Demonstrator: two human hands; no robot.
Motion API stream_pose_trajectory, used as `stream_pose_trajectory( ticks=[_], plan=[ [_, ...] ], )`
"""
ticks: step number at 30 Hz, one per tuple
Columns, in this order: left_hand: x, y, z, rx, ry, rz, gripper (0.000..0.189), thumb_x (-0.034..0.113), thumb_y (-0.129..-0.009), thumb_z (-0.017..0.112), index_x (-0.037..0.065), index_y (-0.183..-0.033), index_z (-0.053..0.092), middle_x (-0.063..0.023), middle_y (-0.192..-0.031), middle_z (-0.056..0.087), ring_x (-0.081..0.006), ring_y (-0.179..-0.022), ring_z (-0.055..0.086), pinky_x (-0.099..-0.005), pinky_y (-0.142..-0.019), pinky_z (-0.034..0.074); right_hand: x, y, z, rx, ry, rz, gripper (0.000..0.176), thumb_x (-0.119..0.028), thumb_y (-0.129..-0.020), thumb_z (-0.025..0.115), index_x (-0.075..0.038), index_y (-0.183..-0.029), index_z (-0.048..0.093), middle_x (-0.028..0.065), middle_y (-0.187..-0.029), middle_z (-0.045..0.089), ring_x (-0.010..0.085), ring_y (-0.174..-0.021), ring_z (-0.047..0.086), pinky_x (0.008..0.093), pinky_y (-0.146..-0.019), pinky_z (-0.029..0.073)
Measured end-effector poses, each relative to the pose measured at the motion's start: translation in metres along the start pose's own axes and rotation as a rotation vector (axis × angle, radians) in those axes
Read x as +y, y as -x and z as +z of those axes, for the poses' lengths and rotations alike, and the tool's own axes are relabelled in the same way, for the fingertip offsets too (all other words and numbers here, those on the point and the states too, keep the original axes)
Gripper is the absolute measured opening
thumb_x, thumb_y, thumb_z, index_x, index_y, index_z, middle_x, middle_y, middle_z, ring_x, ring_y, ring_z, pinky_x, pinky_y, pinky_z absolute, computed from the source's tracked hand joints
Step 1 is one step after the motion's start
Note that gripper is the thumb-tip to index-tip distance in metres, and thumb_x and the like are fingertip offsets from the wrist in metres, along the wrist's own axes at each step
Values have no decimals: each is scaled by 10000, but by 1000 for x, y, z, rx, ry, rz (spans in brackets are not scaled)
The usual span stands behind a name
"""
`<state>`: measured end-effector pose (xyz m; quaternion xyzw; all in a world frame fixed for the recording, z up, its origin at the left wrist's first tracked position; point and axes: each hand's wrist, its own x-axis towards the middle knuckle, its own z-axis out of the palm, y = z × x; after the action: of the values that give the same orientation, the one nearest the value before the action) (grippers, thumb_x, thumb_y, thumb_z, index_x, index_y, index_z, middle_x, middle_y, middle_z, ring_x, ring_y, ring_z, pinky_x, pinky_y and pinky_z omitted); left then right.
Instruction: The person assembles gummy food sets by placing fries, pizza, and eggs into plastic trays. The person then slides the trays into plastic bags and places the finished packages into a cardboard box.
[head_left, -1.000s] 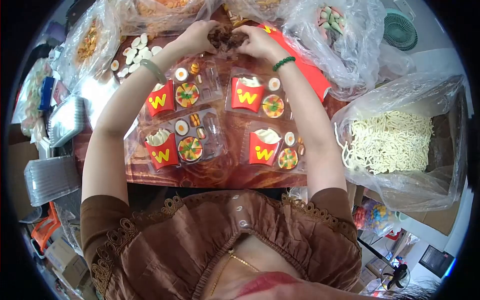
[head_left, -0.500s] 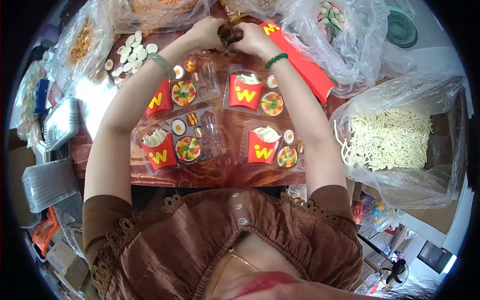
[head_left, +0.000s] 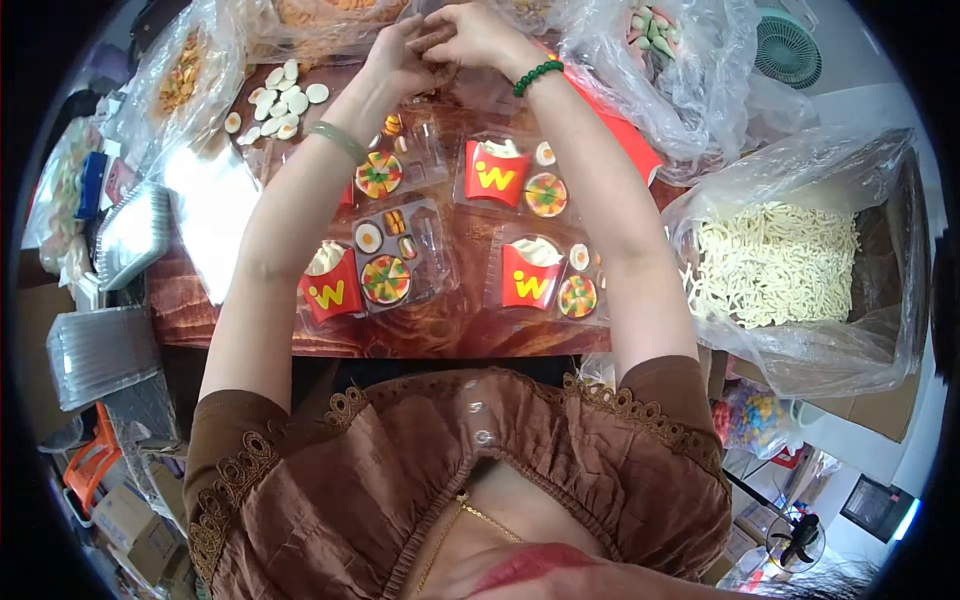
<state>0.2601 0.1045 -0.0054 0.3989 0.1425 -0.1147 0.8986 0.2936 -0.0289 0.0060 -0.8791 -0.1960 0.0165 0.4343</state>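
Note:
My left hand [head_left: 398, 62] and my right hand [head_left: 475, 38] meet at the far middle of the table, fingers curled toward each other. Something brownish shows between the fingertips, too covered to name. Below them lie clear plastic trays with toy food. Red fries boxes marked in yellow sit at front left [head_left: 332, 290], front right [head_left: 530, 285] and back right [head_left: 495, 180]. Beside them are a round sliced toy pizza [head_left: 385, 280] and a fried egg [head_left: 368, 238]. My left forearm hides most of the back left fries box [head_left: 348, 193]; its tray's pizza [head_left: 379, 175] shows.
White egg pieces [head_left: 290, 100] lie loose at back left. Red folded cartons [head_left: 632, 145] are partly behind my right forearm. An open bag of pale fries [head_left: 775, 265] stands at right. Plastic bags of small pieces [head_left: 660, 40] line the back; clear trays [head_left: 105, 355] are stacked left.
My hands have risen toward the far edge, and the dark brown pieces seen between them are now mostly covered by fingers. The view has shifted slightly.

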Motion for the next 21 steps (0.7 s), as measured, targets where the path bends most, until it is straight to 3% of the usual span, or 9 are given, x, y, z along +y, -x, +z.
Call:
stream_pose_trajectory(
  ticks=[2, 3, 6, 7, 13, 14, 17, 18, 21],
  plan=[
    [-1, 5, 6, 39, 265, -94, 308, 273, -989, 399, 54, -1120, 572, -117, -1083, 622, -296, -1002, 598, -534, -908, 465, -10, 4, -4, 1, 7, -22, 273, -110, -795, 715, 8, -1036, 665, 59, -840, 702, 111, -756, 661, 261, -635, 531],
    [-1, 8, 8, 16, 285, -70, 323, 237, -1005, 379, 3, -1172, 525, -165, -1151, 601, -332, -1038, 597, -511, -912, 496, -14, 5, -9, 1, 12, -32, 272, -111, -795, 715, 7, -1036, 665, 58, -838, 701, 110, -755, 660, 260, -634, 531],
    [-6, 9, 6, 18, 561, -136, 330, 209, -1012, 371, -49, -1172, 499, -217, -1211, 567, -348, -1047, 596, -484, -890, 525, -23, 27, -31, 4, 29, -55, 270, -112, -796, 715, 5, -1034, 666, 56, -832, 700, 108, -750, 658, 260, -631, 529],
    [-6, 17, 3, -111, 603, -143, 329, 185, -1016, 369, -88, -1164, 478, -236, -1178, 566, -339, -1018, 599, -457, -874, 546, -24, 34, -41, 5, 35, -61, 269, -113, -796, 715, 4, -1034, 667, 55, -830, 700, 108, -749, 657, 259, -630, 529],
    [-26, 62, -5, -179, 739, -142, 281, 135, -1009, 398, -83, -1152, 502, -230, -1170, 552, -365, -1058, 573, -494, -943, 512, -53, 102, -52, 6, 54, -78, 265, -116, -798, 714, -1, -1032, 669, 49, -819, 697, 104, -740, 653, 258, -625, 526],
    [-34, 63, -23, -643, 886, -316, 269, 133, -1010, 395, -80, -1125, 510, -215, -1158, 562, -344, -1054, 582, -496, -953, 504, -57, 105, -45, 0, 54, -79, 265, -117, -798, 714, -1, -1032, 669, 48, -817, 696, 103, -738, 653, 258, -624, 526],
    [-51, 82, -36, -542, 824, -298, 257, 133, -1014, 384, -70, -1102, 516, -206, -1131, 575, -324, -1033, 592, -497, -957, 504, -59, 127, -34, -23, 49, -64, 262, -119, -799, 713, -4, -1031, 670, 46, -811, 695, 101, -734, 651, 257, -621, 524],
    [-43, 123, 4, -22, 617, -96, 284, 141, -1020, 371, -72, -1167, 488, -227, -1198, 541, -337, -1096, 572, -500, -979, 496, -60, 136, -33, -32, 48, -62, 262, -119, -799, 713, -4, -1030, 671, 45, -809, 694, 100, -733, 650, 257, -620, 524],
    [-46, 153, -16, -150, 734, -262, 302, 202, -1035, 354, -31, -1193, 463, -201, -1156, 553, -307, -1030, 602, -477, -913, 547, -60, 159, -34, -61, 44, -61, 260, -121, -800, 713, -6, -1029, 672, 42, -803, 693, 98, -728, 648, 256, -617, 522]
  ],
)
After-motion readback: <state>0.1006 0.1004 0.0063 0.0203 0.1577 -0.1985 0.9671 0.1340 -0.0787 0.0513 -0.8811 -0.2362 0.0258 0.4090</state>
